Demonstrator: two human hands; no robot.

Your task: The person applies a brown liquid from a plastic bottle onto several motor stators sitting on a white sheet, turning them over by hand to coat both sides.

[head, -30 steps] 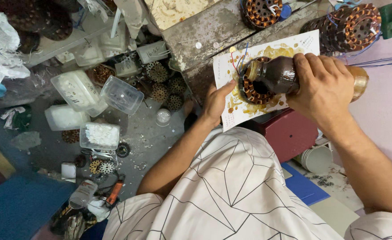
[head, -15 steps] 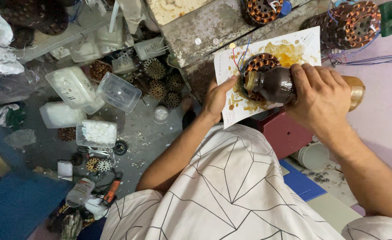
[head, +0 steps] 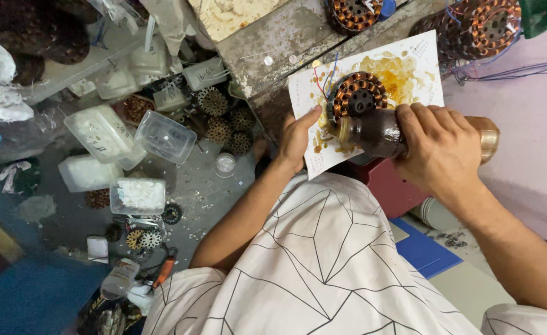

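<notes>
The right hand (head: 442, 149) grips a dark brown bottle (head: 375, 131) lying nearly on its side, its mouth tipped toward a round copper-wound coil (head: 358, 95). That coil sits on a white sheet of paper (head: 422, 53) blotched with amber stains. The left hand (head: 298, 138) rests on the near edge of the sheet, thumb up beside the coil. The paper lies on a worn grey bench (head: 279, 46), where two more copper coils (head: 479, 26) sit along the far edge, thin coloured wires trailing from one. Down on the floor to the left stand clear plastic tubs (head: 162, 136) and a cluster of small toothed metal cores (head: 224, 121).
</notes>
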